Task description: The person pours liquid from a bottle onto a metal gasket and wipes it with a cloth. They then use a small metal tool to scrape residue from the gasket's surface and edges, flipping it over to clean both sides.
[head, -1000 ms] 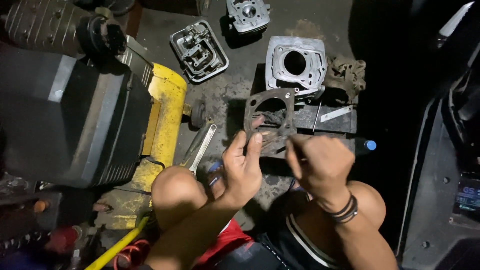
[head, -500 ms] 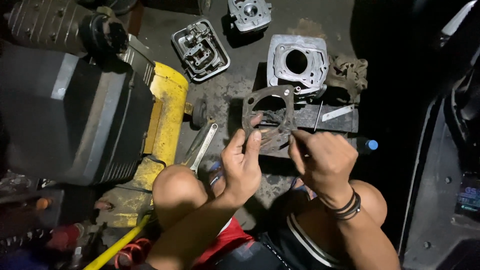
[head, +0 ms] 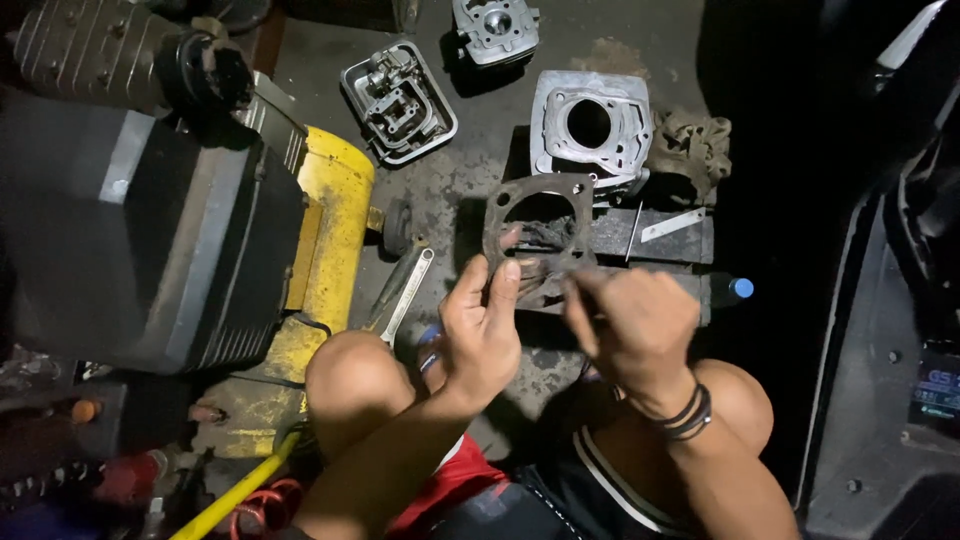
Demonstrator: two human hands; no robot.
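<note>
Cylinder block (head: 590, 125): silver, far centre, on the floor (head: 470, 190).
Cylinder head cover (head: 398, 101): far, left of the block.
Wrench (head: 405, 297): near centre-left, beside the yellow machine body (head: 325, 250).
Rag (head: 692, 148): just right of the block.
Bottle cap (head: 741, 288): blue, right.

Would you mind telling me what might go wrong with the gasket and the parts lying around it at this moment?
The thin gasket is held by the left hand at its lower edge only, so it could bend or tear while the right hand works at it. The cylinder block sits with its bore open upward on the stained floor, so grit might fall in. The wrench lies close beside the knee and might get kicked.
</note>
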